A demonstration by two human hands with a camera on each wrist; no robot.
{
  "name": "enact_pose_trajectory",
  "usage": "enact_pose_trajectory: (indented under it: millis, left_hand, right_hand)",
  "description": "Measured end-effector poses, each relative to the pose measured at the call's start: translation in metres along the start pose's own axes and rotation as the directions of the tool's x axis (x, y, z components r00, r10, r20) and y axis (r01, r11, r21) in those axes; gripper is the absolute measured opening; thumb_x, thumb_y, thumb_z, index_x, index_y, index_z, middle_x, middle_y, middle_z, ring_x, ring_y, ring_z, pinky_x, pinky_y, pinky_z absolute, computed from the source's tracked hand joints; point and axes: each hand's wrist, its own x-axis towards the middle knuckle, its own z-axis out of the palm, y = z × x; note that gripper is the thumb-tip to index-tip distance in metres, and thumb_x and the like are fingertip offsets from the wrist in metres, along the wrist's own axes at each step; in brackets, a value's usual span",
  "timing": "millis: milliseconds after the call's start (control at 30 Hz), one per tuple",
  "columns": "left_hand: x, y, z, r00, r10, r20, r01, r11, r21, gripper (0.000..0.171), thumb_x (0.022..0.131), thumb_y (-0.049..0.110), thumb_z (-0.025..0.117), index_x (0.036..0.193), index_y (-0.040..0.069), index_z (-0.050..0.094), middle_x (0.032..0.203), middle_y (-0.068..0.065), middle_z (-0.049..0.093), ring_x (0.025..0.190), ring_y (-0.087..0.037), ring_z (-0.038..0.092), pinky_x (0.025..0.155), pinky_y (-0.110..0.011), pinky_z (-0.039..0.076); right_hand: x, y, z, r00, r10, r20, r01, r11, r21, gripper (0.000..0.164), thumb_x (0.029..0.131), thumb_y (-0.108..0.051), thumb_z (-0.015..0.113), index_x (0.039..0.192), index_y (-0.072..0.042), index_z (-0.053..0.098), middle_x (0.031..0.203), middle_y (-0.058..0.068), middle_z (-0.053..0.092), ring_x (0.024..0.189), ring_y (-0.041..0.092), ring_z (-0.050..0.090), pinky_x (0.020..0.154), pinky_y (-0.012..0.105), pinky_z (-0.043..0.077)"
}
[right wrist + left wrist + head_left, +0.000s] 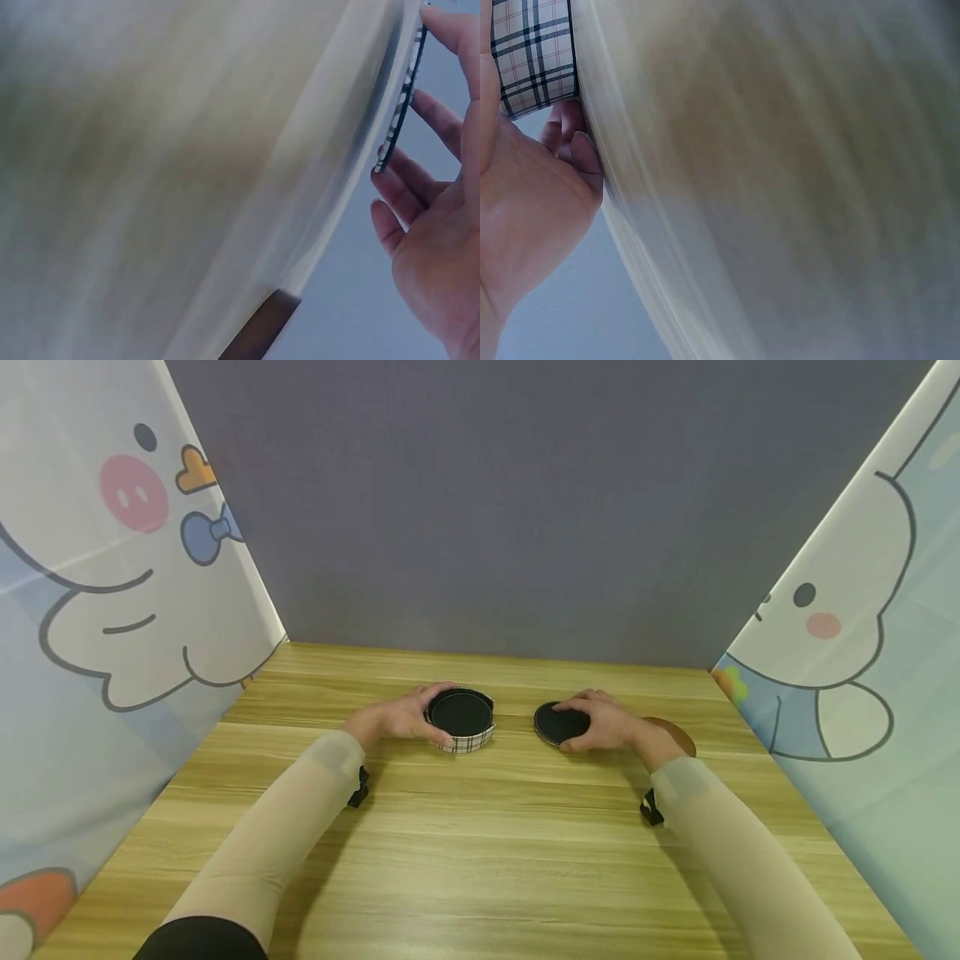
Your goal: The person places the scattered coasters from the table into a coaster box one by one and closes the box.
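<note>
On the left, a round coaster holder (463,744) with plaid sides and an opening facing right stands on the table; a black round coaster (461,713) lies inside it. My left hand (408,717) grips the holder from its left, thumb on the near side and fingers at the far side. In the left wrist view the plaid wall (536,52) shows close to my palm. To the right, my right hand (606,727) pinches the rim of another black round coaster (558,723). The right wrist view shows that coaster edge-on (401,105), between thumb and fingers.
A brown round flat piece (678,735) lies on the wooden table (480,852) behind my right wrist, partly covered by it. A grey panel (480,527) rises at the back, and cartoon-printed panels stand left and right.
</note>
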Motion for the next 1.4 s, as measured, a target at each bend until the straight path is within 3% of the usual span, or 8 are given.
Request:
enact_pose_trajectory:
  millis: [300, 733, 1400]
  left_hand:
    - [0.006, -0.003, -0.001, 0.999, -0.037, 0.007, 0.037, 0.999, -0.022, 0.128, 0.077, 0.047, 0.101, 0.175, 0.044, 0.019, 0.175, -0.022, 0.019, 0.156, -0.050, 0.031, 0.129, -0.071, 0.024]
    - [0.000, 0.001, 0.000, 1.000, 0.006, -0.002, -0.006, 1.000, -0.015, 0.123, 0.082, 0.048, 0.098, 0.175, 0.040, 0.018, 0.172, -0.026, 0.021, 0.154, -0.053, 0.034, 0.128, -0.074, 0.024]
    - [0.000, 0.000, -0.002, 0.999, 0.011, 0.034, -0.011, 1.000, 0.010, 0.129, 0.078, 0.067, 0.094, 0.176, 0.041, 0.014, 0.171, -0.026, 0.020, 0.153, -0.050, 0.034, 0.126, -0.071, 0.029]
  right_hand:
    - [0.001, -0.028, -0.003, 0.996, -0.052, -0.074, 0.053, 0.998, 0.016, 0.076, 0.089, -0.056, 0.085, 0.157, -0.035, 0.061, 0.162, 0.014, 0.049, 0.151, 0.041, 0.041, 0.117, 0.069, 0.038]
    - [0.015, -0.064, -0.003, 0.979, -0.151, -0.134, 0.155, 0.988, 0.026, 0.074, 0.085, -0.048, 0.089, 0.154, -0.035, 0.065, 0.157, 0.010, 0.053, 0.150, 0.037, 0.042, 0.120, 0.064, 0.033]
    - [0.056, -0.106, 0.017, 0.972, -0.220, -0.085, 0.224, 0.973, 0.049, 0.075, 0.089, -0.054, 0.083, 0.157, -0.033, 0.061, 0.160, 0.008, 0.049, 0.148, 0.035, 0.040, 0.123, 0.062, 0.028]
